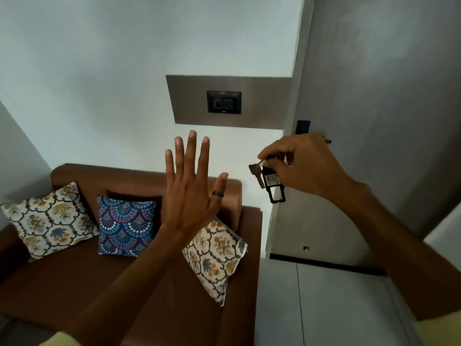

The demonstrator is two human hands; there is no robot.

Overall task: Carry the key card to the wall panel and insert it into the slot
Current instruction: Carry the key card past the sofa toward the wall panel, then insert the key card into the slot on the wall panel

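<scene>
My right hand (pixel 301 166) pinches a key ring from which a black key card tag (pixel 274 187) and a metal key (pixel 258 174) hang down. It sits just below a small black slot unit (pixel 303 127) on the edge of the grey wall. Left of that, a grey wall panel (pixel 262 103) carries a black switch plate (pixel 224 102) with a dial. My left hand (pixel 192 186) is raised flat, fingers spread, holding nothing, with a dark ring on the thumb. It hovers below the panel.
A brown sofa (pixel 139 283) with three patterned cushions stands below and left against the white wall. A grey wall or door surface (pixel 374 121) fills the right side, with pale floor (pixel 324 308) beneath it.
</scene>
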